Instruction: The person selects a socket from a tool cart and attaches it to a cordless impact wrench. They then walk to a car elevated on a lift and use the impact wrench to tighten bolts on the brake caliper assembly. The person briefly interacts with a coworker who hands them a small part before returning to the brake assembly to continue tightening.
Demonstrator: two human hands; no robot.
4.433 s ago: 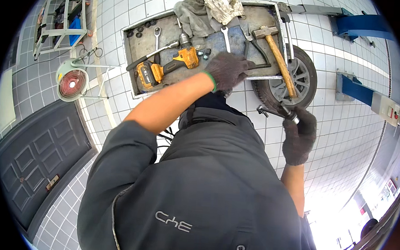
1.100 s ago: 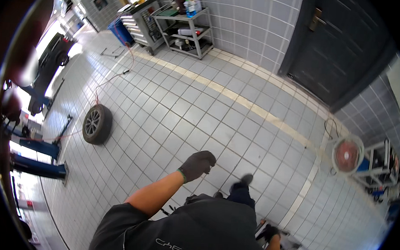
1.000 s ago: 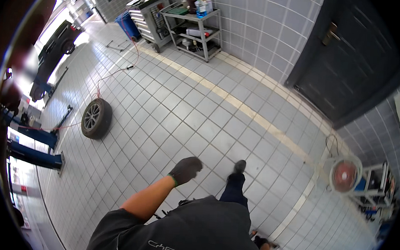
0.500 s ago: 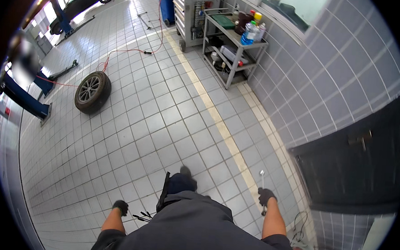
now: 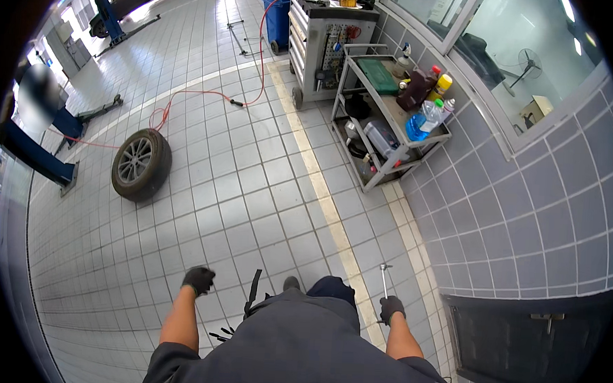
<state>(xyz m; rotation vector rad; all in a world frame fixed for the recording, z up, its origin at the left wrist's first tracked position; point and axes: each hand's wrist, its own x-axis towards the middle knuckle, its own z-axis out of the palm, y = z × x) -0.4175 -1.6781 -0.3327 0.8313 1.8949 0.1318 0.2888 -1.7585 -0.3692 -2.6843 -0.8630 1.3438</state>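
Over most of the view spreads a light grey tiled floor (image 5: pixel 226 208), and at the right rises a grey tiled wall (image 5: pixel 527 217) with a dark door (image 5: pixel 520 348) low in it. Against this wall, farther away, stands a tool cabinet (image 5: pixel 319 36), and nearer, a metal trolley (image 5: pixel 394 107) which carries bottles and a green case (image 5: pixel 378 76). A wheel (image 5: pixel 136 163) with its tyre lies on the floor at the left, well apart from both hands; a red hose (image 5: pixel 208 92) runs beside it.

Both hands wear dark gloves. The left hand (image 5: pixel 199 280) hangs over the floor with its fingers curled. I see nothing in it, but how tightly the fingers are bent I cannot tell. The right hand (image 5: pixel 392 309) grasps a silver long-handled tool (image 5: pixel 385 284), near the wall and the pale floor stripe (image 5: pixel 332 224). Its head lies crosswise at the far end, pointing away from the body, and a short end shows below the glove.

By my judgement, this tool is rigid metal, not fragile, and moderately heavy, with more weight toward the head. The bare shaft may be slippery if oily, so the handle end, where the glove closes, seems the good place to hold.
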